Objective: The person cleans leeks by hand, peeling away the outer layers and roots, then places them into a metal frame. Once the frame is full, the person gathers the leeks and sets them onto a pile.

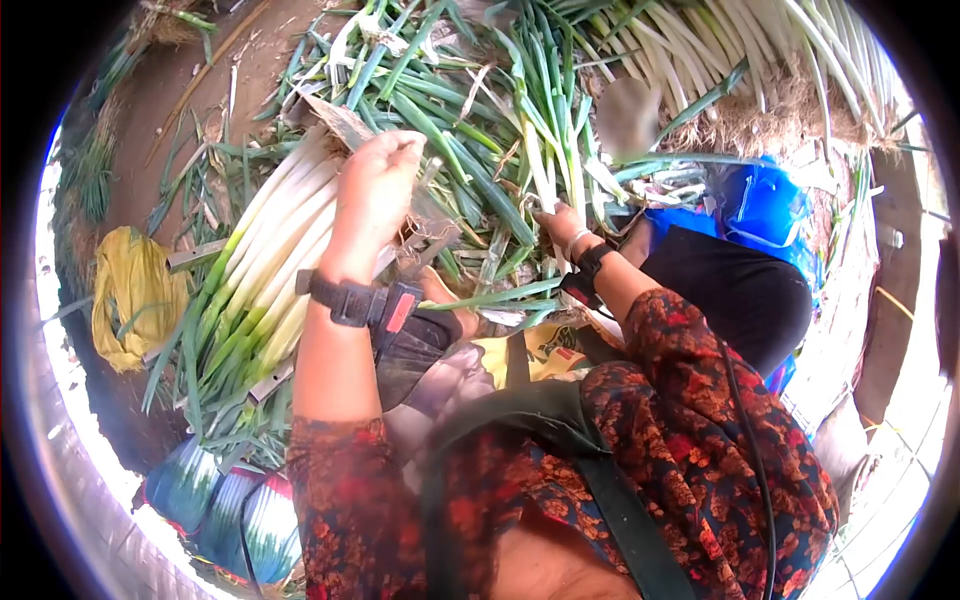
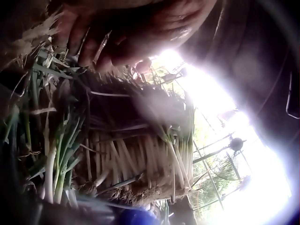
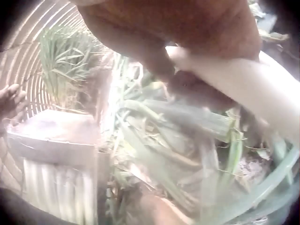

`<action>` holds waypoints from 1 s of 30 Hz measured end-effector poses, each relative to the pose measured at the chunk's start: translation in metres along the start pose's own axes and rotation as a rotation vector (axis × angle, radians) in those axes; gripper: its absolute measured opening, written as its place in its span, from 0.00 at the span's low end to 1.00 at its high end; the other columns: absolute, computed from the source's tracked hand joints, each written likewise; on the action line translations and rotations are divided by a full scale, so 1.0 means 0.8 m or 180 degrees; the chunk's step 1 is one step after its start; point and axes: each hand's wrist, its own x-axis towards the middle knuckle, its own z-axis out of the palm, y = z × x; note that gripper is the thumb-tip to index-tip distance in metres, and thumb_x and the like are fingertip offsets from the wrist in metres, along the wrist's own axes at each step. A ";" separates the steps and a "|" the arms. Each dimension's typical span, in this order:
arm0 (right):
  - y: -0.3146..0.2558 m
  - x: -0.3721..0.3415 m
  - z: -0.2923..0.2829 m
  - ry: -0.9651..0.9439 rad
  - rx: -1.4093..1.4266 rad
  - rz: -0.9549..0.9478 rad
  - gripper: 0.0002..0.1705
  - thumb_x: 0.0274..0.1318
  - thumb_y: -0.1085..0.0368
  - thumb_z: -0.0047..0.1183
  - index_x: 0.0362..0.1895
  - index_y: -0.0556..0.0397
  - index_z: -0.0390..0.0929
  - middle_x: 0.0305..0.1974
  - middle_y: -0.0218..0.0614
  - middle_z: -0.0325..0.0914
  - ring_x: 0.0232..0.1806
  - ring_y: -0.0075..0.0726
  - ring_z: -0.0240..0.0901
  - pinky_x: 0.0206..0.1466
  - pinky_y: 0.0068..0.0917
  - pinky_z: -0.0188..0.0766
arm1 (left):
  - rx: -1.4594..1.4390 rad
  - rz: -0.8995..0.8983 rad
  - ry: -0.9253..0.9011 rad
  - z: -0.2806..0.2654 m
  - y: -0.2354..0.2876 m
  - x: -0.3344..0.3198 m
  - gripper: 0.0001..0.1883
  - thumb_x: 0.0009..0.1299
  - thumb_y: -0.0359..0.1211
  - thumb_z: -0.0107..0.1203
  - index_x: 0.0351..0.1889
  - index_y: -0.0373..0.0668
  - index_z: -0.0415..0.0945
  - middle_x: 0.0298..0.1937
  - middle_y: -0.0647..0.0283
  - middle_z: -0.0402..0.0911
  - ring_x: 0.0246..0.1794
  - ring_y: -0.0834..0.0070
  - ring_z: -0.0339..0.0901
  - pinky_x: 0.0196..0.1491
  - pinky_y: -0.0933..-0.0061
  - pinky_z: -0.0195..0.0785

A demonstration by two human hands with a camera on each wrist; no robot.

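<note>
In the head view my right hand (image 1: 567, 228) grips green onions (image 1: 540, 175) by their white stems, leaves pointing away from me. A thick white stem (image 3: 239, 79) runs between my right thumb and fingers in the right wrist view. My left hand (image 1: 378, 185) is above a flat board (image 1: 340, 122) at the root end of a row of green onions (image 1: 275, 235). In the right wrist view its fingers (image 3: 16, 96) hang loosely curled beside that board, with nothing seen in them. The row lies side by side in a metal frame (image 1: 195, 255), its green tops toward me.
Loose onion leaves (image 1: 430, 100) cover the ground ahead. A large pile of green onions (image 1: 740, 50), roots facing me, lies at the upper right. Blue plastic (image 1: 765, 205) sits beside my dark-clothed knee (image 1: 735, 290). A yellow bag (image 1: 135, 300) lies left of the frame.
</note>
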 end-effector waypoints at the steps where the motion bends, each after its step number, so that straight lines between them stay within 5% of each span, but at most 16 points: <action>1: -0.003 0.003 0.002 0.0162 -0.0135 -0.0355 0.16 0.54 0.58 0.57 0.41 0.56 0.74 0.26 0.36 0.73 0.21 0.35 0.70 0.22 0.35 0.69 | -0.0034 0.0032 -0.0025 0.001 -0.006 0.002 0.11 0.71 0.33 0.52 0.45 0.37 0.79 0.37 0.63 0.82 0.37 0.80 0.76 0.44 0.77 0.68; 2: -0.006 0.005 0.003 0.0326 -0.0264 -0.0715 0.14 0.55 0.59 0.58 0.40 0.54 0.72 0.23 0.31 0.69 0.17 0.32 0.66 0.16 0.35 0.65 | -0.0067 0.0071 -0.0053 0.001 -0.008 0.004 0.11 0.71 0.34 0.52 0.45 0.37 0.79 0.34 0.62 0.83 0.34 0.79 0.76 0.41 0.76 0.69; 3: -0.043 -0.033 -0.002 -0.0325 0.0704 -0.0432 0.13 0.58 0.59 0.56 0.43 0.50 0.72 0.22 0.28 0.66 0.18 0.27 0.63 0.17 0.29 0.63 | -0.0197 -0.0289 -0.0184 0.003 -0.003 0.005 0.11 0.71 0.33 0.53 0.45 0.35 0.79 0.39 0.67 0.81 0.41 0.82 0.74 0.46 0.79 0.67; 4: -0.089 -0.088 -0.008 -0.0989 0.1650 -0.0127 0.11 0.61 0.59 0.55 0.45 0.47 0.72 0.21 0.24 0.63 0.18 0.21 0.60 0.19 0.22 0.61 | -0.0058 -0.0053 -0.0263 0.007 -0.018 0.012 0.11 0.71 0.33 0.53 0.45 0.36 0.79 0.37 0.67 0.81 0.39 0.83 0.74 0.46 0.79 0.67; 6: -0.119 -0.126 -0.027 -0.1841 0.2260 -0.0131 0.12 0.64 0.59 0.50 0.49 0.47 0.72 0.21 0.23 0.63 0.19 0.18 0.58 0.21 0.19 0.60 | 0.0309 0.0329 -0.0214 0.018 -0.030 0.016 0.13 0.70 0.37 0.50 0.45 0.42 0.80 0.38 0.54 0.84 0.39 0.64 0.81 0.43 0.69 0.71; 8: -0.151 -0.194 -0.039 -0.1957 0.2105 -0.0365 0.10 0.63 0.59 0.53 0.45 0.47 0.70 0.22 0.21 0.66 0.18 0.17 0.59 0.20 0.17 0.59 | 0.0385 0.0232 -0.0479 0.028 -0.024 0.015 0.15 0.69 0.41 0.49 0.42 0.41 0.80 0.38 0.50 0.82 0.41 0.57 0.80 0.45 0.65 0.70; 10: -0.153 -0.235 -0.054 -0.2182 0.1856 -0.0619 0.16 0.65 0.58 0.49 0.54 0.49 0.69 0.22 0.20 0.66 0.19 0.18 0.61 0.21 0.19 0.60 | 0.0484 0.0426 -0.0567 0.036 -0.010 0.007 0.18 0.69 0.44 0.49 0.39 0.39 0.79 0.37 0.49 0.82 0.39 0.55 0.79 0.43 0.62 0.69; 12: -0.153 -0.279 -0.062 -0.2259 0.1469 -0.0926 0.21 0.65 0.57 0.49 0.59 0.51 0.67 0.22 0.22 0.65 0.20 0.19 0.61 0.22 0.20 0.59 | 0.0478 0.0062 -0.0982 0.038 0.004 0.011 0.18 0.71 0.44 0.51 0.46 0.39 0.80 0.39 0.59 0.83 0.39 0.74 0.78 0.45 0.72 0.70; 14: -0.149 -0.315 -0.070 -0.2368 0.1364 -0.0673 0.25 0.65 0.56 0.49 0.62 0.52 0.64 0.23 0.24 0.65 0.20 0.20 0.61 0.22 0.19 0.58 | -0.0753 -0.0420 -0.1182 0.054 0.001 0.014 0.24 0.72 0.52 0.50 0.48 0.39 0.77 0.38 0.64 0.82 0.35 0.74 0.77 0.43 0.71 0.70; 16: -0.138 -0.339 -0.072 -0.2480 0.1364 -0.0590 0.25 0.64 0.56 0.50 0.62 0.50 0.65 0.25 0.24 0.66 0.21 0.20 0.61 0.23 0.18 0.58 | -0.2101 -0.0194 -0.1344 0.048 0.017 0.000 0.22 0.72 0.51 0.51 0.46 0.40 0.76 0.36 0.65 0.80 0.34 0.76 0.77 0.40 0.73 0.72; 19: -0.133 -0.360 -0.064 -0.2337 0.1117 -0.0591 0.21 0.63 0.58 0.52 0.58 0.48 0.70 0.29 0.24 0.70 0.23 0.19 0.64 0.23 0.17 0.59 | -0.3368 -0.0142 -0.1147 0.035 0.021 0.009 0.16 0.70 0.44 0.56 0.42 0.40 0.75 0.34 0.65 0.79 0.31 0.73 0.79 0.36 0.73 0.76; 22: -0.116 -0.348 -0.038 -0.0925 -0.0802 -0.1080 0.18 0.61 0.62 0.55 0.54 0.48 0.73 0.34 0.25 0.74 0.28 0.18 0.69 0.26 0.17 0.64 | -0.3786 -0.0715 -0.0715 0.022 0.021 -0.006 0.15 0.64 0.40 0.65 0.38 0.39 0.76 0.29 0.65 0.76 0.28 0.70 0.79 0.34 0.71 0.77; 24: -0.102 -0.333 -0.017 -0.0439 0.0067 -0.1088 0.20 0.58 0.70 0.55 0.56 0.50 0.72 0.36 0.28 0.74 0.30 0.19 0.67 0.31 0.21 0.67 | -0.4048 -0.0833 -0.0340 0.014 0.011 -0.005 0.14 0.63 0.37 0.65 0.37 0.38 0.74 0.27 0.64 0.73 0.25 0.68 0.74 0.32 0.65 0.75; 25: -0.103 -0.332 -0.013 -0.0322 -0.0442 -0.1567 0.21 0.57 0.70 0.56 0.57 0.51 0.72 0.37 0.29 0.75 0.32 0.21 0.68 0.33 0.20 0.68 | -0.4258 -0.0763 -0.0082 0.001 0.010 -0.012 0.13 0.64 0.36 0.64 0.36 0.38 0.74 0.27 0.64 0.73 0.25 0.68 0.73 0.32 0.64 0.75; 27: -0.130 -0.349 0.000 0.0004 -0.1455 -0.2039 0.24 0.57 0.71 0.56 0.59 0.55 0.71 0.38 0.29 0.76 0.36 0.24 0.69 0.39 0.21 0.69 | -0.4631 -0.0556 0.0299 -0.035 0.011 -0.023 0.10 0.66 0.33 0.61 0.36 0.37 0.74 0.27 0.62 0.73 0.26 0.68 0.74 0.32 0.64 0.74; 30: -0.152 -0.340 0.006 -0.0561 -0.1888 -0.2762 0.20 0.57 0.68 0.57 0.54 0.56 0.74 0.34 0.31 0.77 0.36 0.22 0.70 0.41 0.24 0.70 | -0.4611 0.0789 0.1063 -0.122 -0.010 -0.068 0.13 0.66 0.36 0.60 0.41 0.37 0.73 0.28 0.61 0.77 0.27 0.69 0.77 0.30 0.66 0.75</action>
